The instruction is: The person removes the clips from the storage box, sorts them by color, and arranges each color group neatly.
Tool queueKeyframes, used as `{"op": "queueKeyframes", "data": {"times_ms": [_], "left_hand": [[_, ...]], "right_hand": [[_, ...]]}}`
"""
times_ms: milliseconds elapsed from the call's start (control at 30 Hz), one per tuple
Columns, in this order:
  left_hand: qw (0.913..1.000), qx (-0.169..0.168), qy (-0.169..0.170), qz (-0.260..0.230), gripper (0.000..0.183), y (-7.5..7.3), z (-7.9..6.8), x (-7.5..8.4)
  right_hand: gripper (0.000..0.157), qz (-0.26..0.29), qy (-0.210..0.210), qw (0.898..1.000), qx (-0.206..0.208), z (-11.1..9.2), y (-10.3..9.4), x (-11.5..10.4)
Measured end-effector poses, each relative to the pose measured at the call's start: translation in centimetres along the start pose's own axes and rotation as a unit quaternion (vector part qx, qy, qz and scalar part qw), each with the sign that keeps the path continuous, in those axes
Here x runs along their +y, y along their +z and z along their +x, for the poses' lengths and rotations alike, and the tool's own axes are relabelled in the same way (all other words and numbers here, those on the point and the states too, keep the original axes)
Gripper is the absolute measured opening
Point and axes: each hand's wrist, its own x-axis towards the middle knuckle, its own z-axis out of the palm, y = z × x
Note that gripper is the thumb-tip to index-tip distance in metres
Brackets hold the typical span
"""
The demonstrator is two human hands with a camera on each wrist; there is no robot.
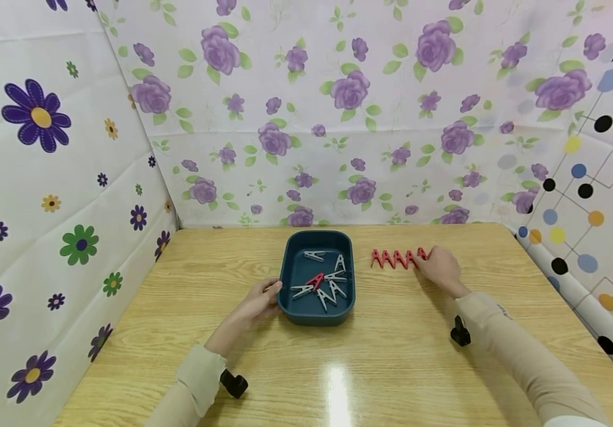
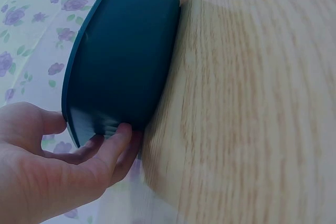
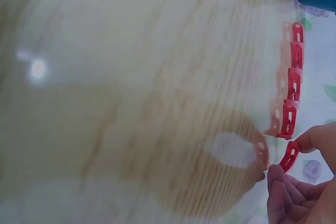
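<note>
My left hand holds a dark teal plastic tub at its left side, thumb at the rim and fingers against the outer wall in the left wrist view. Inside the tub lie several grey clothespins and one red clothespin. To the right of the tub, a zigzag row of red clothespins stands on the table. At the row's right end, my right hand pinches another red clothespin between thumb and fingers, close beside the last one.
The wooden table reaches back to a floral curtain. Patterned sheets also hang on the left and right sides. A black wrist camera is strapped on the left wrist, another on the right.
</note>
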Motion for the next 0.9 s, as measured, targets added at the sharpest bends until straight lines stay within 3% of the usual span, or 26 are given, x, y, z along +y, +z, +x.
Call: {"op": "queueKeyframes", "data": {"times_ms": [533, 900], "left_hand": [[1.0, -0.004, -0.002, 0.001, 0.051, 0.0, 0.03, -0.11], [1.0, 0.001, -0.005, -0.004, 0.053, 0.08, -0.15, 0.12]], "right_hand": [[0.045, -0.012, -0.001, 1.0, -0.017, 0.19, -0.06, 0.47], [0.021, -0.016, -0.023, 0.999, -0.017, -0.02, -0.21, 0.72]]}}
